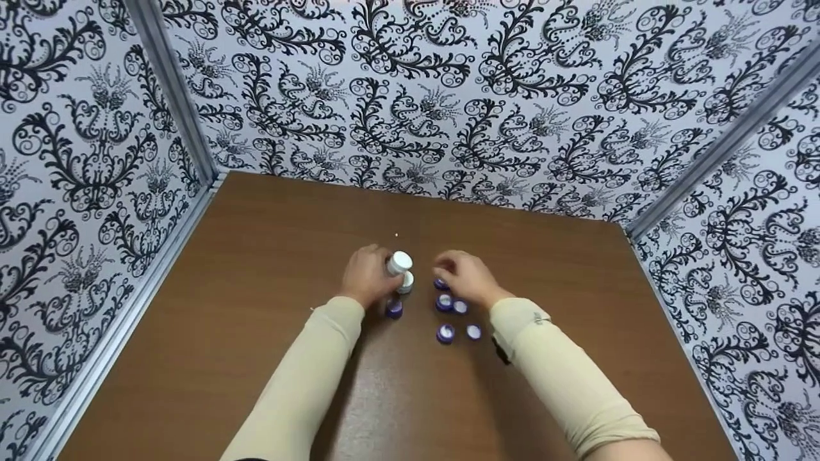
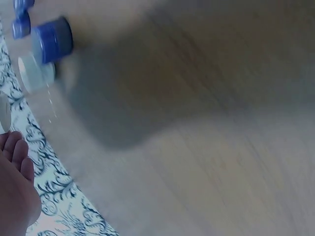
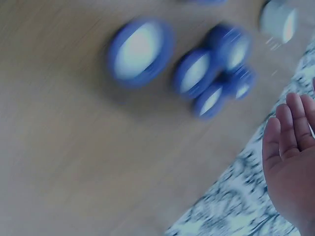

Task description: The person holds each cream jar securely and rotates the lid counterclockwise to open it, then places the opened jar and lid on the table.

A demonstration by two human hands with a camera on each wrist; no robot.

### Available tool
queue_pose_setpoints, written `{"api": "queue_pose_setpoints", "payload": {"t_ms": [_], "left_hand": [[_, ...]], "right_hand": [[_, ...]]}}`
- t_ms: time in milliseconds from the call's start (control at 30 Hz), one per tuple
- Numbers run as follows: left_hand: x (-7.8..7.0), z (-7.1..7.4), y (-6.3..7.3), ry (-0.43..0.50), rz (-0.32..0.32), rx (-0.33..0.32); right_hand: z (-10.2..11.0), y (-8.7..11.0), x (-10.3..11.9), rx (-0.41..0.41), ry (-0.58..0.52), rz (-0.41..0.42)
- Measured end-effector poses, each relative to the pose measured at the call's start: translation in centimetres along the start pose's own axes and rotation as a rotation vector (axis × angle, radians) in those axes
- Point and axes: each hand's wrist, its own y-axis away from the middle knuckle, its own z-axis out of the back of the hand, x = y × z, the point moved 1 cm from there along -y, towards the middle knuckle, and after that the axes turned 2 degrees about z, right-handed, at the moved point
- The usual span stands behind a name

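Observation:
My left hand [image 1: 368,275] grips a small white round container [image 1: 401,262] with a white top. A second white container [image 1: 407,282] stands on the table just under it, and a blue-purple container [image 1: 394,309] is near the thumb side. To the right, my right hand [image 1: 467,278] hovers over a blue-purple piece [image 1: 440,283], its fingers loosely bent and nothing visible in them. In the right wrist view, the right hand's fingers [image 3: 288,128] are extended, apart from the blurred blue pieces. At the left wrist view's edge, curled fingers [image 2: 17,155] meet the held white container [image 2: 4,113].
Several blue-purple round pieces with white tops, such as one [image 1: 445,333] and a smaller one [image 1: 473,331], lie below my right hand. The brown wooden table [image 1: 288,224] is bordered by patterned walls [image 1: 410,96] at the back and sides.

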Motion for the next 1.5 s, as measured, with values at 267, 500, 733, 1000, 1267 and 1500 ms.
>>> {"api": "queue_pose_setpoints", "payload": {"t_ms": [267, 500, 733, 1000, 1267, 1500], "left_hand": [[-2.3, -0.8, 0.3, -0.068, -0.130, 0.027], [-2.8, -1.5, 0.8, -0.122, -0.172, -0.019], [-3.0, -1.5, 1.6, -0.130, -0.189, -0.018], [-3.0, -0.8, 2.0, -0.066, -0.294, -0.115], [-3.5, -0.4, 2.3, -0.070, -0.312, -0.071], [-4.0, 0.0, 2.4, -0.064, -0.327, -0.069]], "right_hand": [[-1.0, -0.5, 3.2, 0.029, -0.020, -0.007], [-0.6, -0.1, 3.4, 0.025, 0.052, -0.006], [-0.2, 0.3, 3.5, 0.003, 0.045, -0.015], [0.1, 1.0, 3.8, 0.007, -0.060, -0.017], [0.0, 1.3, 3.1, 0.024, -0.099, -0.007], [0.2, 1.6, 3.1, 0.020, -0.116, 0.003]]}}
